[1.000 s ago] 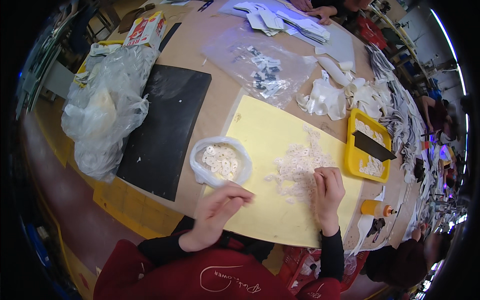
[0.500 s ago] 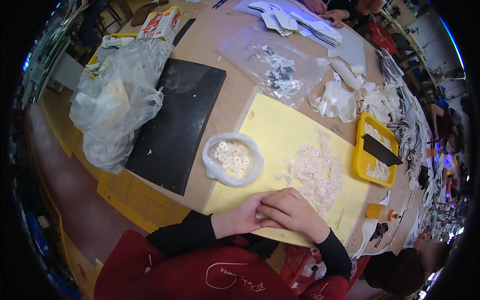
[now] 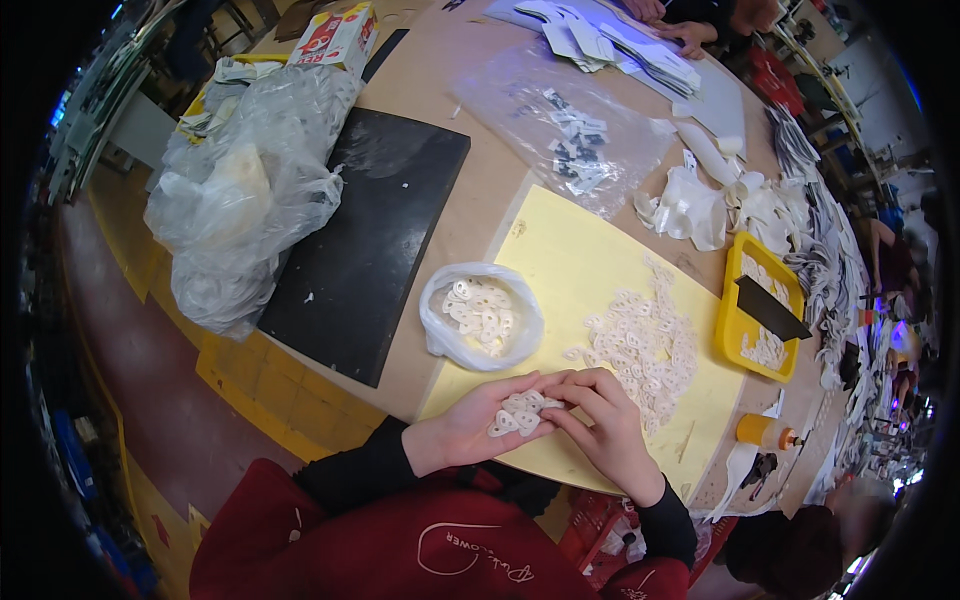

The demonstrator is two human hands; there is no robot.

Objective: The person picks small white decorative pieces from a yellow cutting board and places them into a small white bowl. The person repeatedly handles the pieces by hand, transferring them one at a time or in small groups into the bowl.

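Observation:
My left hand (image 3: 470, 424) is cupped palm up, cradling several small white pieces with holes (image 3: 519, 413). My right hand (image 3: 610, 432) comes in from the right, thumb and fingers pinched on a piece at the edge of this handful. A pile of similar pale pieces (image 3: 640, 345) is spread over the yellow sheet (image 3: 565, 235) just beyond my right hand. Beyond my left hand stands a round container lined with a thin white bag (image 3: 432, 318). More of the white pieces (image 3: 482, 312) lie inside it.
A black board (image 3: 375, 230) and a crumpled clear bag (image 3: 240, 210) lie on the left. To the right are a yellow tray (image 3: 728, 325) with a dark divider and an orange bottle (image 3: 762, 431). Across the table, another person's hands (image 3: 685, 35) are near stacked white sheets (image 3: 645, 62).
My hands, closed together before, have parted at the top and now show the white pieces in my left palm. The view has shifted slightly, moving the table rightward in the picture.

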